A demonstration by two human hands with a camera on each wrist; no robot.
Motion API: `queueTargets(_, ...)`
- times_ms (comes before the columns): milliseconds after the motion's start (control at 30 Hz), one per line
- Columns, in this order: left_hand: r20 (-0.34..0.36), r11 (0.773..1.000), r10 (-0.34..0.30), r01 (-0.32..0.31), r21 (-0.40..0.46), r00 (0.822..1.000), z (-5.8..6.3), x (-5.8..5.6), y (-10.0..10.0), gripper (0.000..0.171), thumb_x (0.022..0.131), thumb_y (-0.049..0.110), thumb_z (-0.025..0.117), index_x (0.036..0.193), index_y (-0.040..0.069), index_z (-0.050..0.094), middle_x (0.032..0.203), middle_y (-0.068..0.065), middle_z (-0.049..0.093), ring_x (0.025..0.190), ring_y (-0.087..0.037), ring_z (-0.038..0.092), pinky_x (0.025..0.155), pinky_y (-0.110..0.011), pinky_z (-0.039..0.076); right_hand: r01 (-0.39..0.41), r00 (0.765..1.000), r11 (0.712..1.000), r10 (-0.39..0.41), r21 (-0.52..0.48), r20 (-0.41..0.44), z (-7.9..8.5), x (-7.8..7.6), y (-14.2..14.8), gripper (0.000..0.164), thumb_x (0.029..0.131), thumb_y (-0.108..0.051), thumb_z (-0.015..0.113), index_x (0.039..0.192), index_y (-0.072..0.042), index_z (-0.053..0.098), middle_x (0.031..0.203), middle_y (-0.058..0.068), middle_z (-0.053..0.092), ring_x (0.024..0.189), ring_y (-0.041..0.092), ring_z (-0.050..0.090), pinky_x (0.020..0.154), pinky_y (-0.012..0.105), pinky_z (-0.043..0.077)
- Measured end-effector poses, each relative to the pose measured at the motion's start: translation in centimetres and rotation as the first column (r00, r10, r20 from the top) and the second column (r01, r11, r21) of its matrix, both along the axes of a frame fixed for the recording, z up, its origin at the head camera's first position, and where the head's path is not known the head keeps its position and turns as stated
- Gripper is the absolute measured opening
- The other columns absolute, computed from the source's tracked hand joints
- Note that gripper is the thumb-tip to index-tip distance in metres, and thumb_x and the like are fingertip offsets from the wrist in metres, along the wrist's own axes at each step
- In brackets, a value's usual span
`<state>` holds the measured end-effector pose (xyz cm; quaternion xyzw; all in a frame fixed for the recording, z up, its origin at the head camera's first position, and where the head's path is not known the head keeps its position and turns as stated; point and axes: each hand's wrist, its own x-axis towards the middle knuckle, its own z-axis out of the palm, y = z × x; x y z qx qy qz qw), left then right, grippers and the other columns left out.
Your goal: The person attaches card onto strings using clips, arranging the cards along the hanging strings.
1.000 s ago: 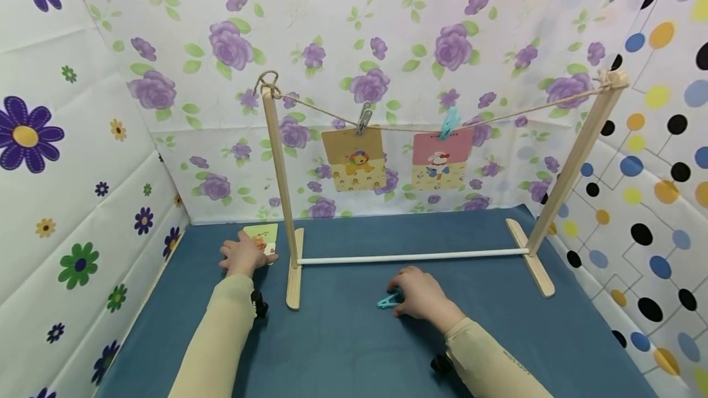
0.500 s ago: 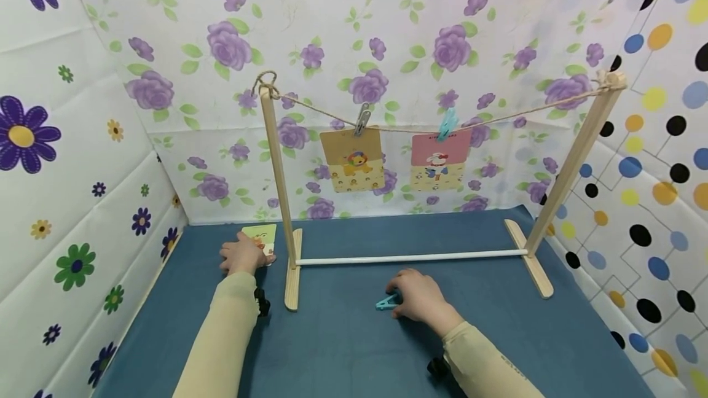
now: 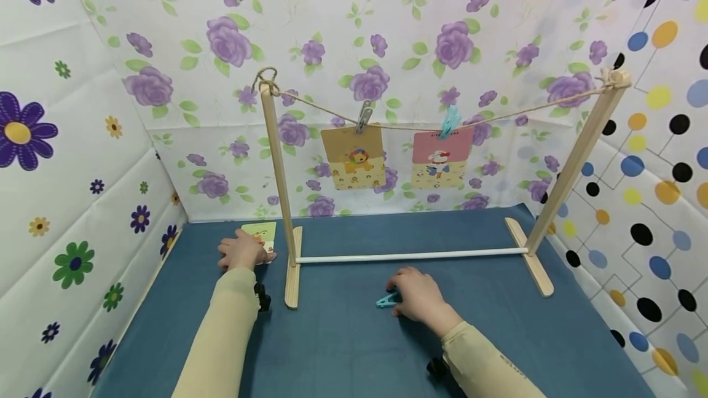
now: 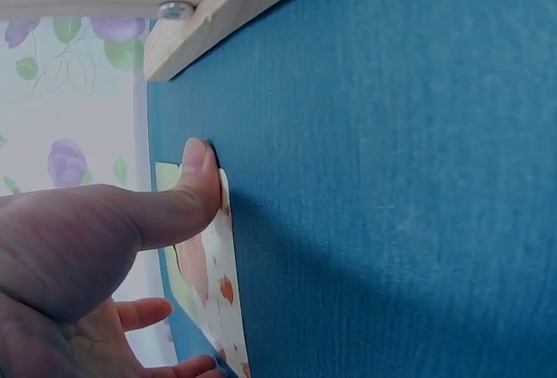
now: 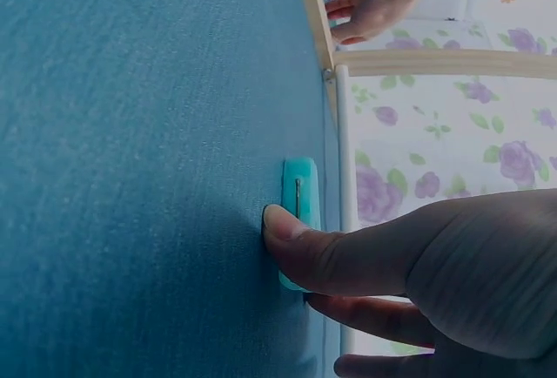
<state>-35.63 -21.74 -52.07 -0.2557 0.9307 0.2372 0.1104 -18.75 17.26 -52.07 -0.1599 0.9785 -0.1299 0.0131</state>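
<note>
My left hand (image 3: 239, 252) is at a small green and cream picture card (image 3: 268, 232) lying on the table at the left. In the left wrist view its thumb is at one edge of the card (image 4: 228, 286) and the fingertips are at the lower part. My right hand (image 3: 418, 295) grips a turquoise clothespin (image 3: 386, 301) low over the table, in front of the white rod. The thumb lies across the clothespin (image 5: 300, 173) in the right wrist view, with fingers on its far side, partly hidden.
A wooden stand with a left post (image 3: 278, 171) and a right post (image 3: 575, 164) carries a sagging string (image 3: 514, 113). A brown card (image 3: 354, 158) hangs there from a grey clothespin (image 3: 364, 117), a pink card (image 3: 441, 158) from a turquoise one. A white rod (image 3: 412, 257) joins the bases.
</note>
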Motion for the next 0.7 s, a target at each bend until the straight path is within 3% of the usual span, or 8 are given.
queueTargets(233, 0.004, 1.000, -0.011, 0.011, 0.017, 1.000, 0.63, 0.11, -0.16, 0.125, 0.087, 0.028, 0.091, 0.168, -0.005, 0.002, 0.147, -0.052, 0.020, 0.129, -0.060, 0.031, 0.093, -0.070, 0.043, -0.013, 1.000, 1.000, 0.013, -0.012, 0.003, 0.20, 0.33, -0.21, 0.039, 0.077, -0.023, 0.100, 0.109, -0.016, 0.079, 0.114, 0.007, 0.069, 0.102, 0.028, 0.065, 0.080, 0.051, 0.055)
queueTargets(433, -0.015, 0.999, -0.006, 0.006, 0.032, 1.000, 0.76, 0.24, -0.05, 0.113, 0.094, 0.024, 0.084, 0.168, -0.006, 0.003, 0.147, -0.053, 0.020, 0.133, -0.062, 0.030, 0.100, -0.073, 0.041, -0.013, 1.000, 1.000, 0.013, -0.006, -0.013, 0.07, 0.27, -0.14, 0.039, 0.077, -0.024, 0.100, 0.109, -0.017, 0.079, 0.113, 0.006, 0.069, 0.102, 0.027, 0.065, 0.079, 0.050, 0.055)
queueTargets(700, -0.002, 0.998, 0.015, -0.015, 0.057, 1.000, 0.54, -0.08, -0.28, 0.124, 0.088, 0.024, 0.090, 0.168, -0.005, 0.000, 0.150, -0.053, 0.016, 0.136, -0.064, 0.026, 0.104, -0.074, 0.034, -0.009, 1.000, 1.000, 0.009, -0.012, 0.000, 0.13, 0.19, -0.07, 0.039, 0.077, -0.022, 0.100, 0.109, -0.016, 0.079, 0.112, 0.006, 0.068, 0.101, 0.028, 0.065, 0.080, 0.051, 0.055)
